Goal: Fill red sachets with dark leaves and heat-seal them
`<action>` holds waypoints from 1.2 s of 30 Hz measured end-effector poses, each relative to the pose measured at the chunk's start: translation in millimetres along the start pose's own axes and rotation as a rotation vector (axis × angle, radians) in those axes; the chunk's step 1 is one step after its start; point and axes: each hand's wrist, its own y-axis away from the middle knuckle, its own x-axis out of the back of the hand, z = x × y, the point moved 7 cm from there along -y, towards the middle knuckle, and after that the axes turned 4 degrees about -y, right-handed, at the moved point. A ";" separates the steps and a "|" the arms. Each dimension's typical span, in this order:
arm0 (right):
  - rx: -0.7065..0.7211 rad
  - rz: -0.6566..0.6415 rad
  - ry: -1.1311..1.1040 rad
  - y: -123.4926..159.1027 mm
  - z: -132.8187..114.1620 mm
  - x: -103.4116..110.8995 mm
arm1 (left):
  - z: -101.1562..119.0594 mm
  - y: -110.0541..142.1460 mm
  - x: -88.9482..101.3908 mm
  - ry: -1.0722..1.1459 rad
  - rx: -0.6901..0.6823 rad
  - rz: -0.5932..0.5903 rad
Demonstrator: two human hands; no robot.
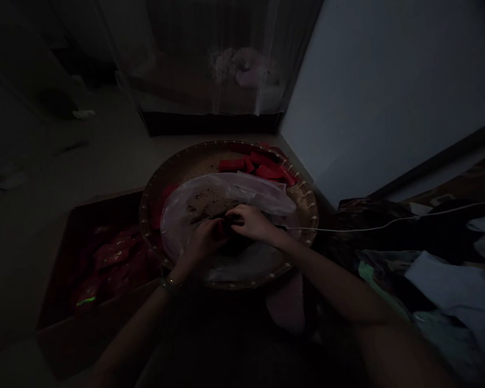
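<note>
In dim light, both hands meet over a round woven bamboo tray [189,163]. My left hand [204,240] is closed on a small dark red packet [220,230], its fingers pinched around it. Close against it, my right hand [254,222] has its fingers curled at the packet's top; what they grip is too dark to make out. Beneath the hands a clear plastic bag [262,192] is spread in the tray, with dark loose bits [206,200] on it. Several shiny red packets [269,168] lie along the tray's far right side.
Left of the tray stands an open box [60,269] with several red packets [113,253] inside. A thin white cable [355,230] runs from the tray to the right. Piled clothes [448,285] lie at right, beside a pale wall panel [388,97]. A translucent panel [226,32] stands behind.
</note>
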 end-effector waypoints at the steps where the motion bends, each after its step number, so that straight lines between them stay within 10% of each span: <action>1: -0.005 0.017 -0.027 0.3 0.1 1.9 | -0.4 -0.5 -0.7 0.012 0.006 -0.003; 12: -0.178 0.207 -0.097 13.4 26.5 20.7 | 1.1 2.3 -1.3 -0.044 -0.012 0.059; 19: -0.149 0.099 -0.124 13.7 26.8 -4.5 | 5.4 2.5 -1.1 -0.082 -0.013 0.024; 36: -0.005 0.250 0.037 14.7 20.8 10.7 | 1.4 4.5 1.6 0.051 0.083 0.024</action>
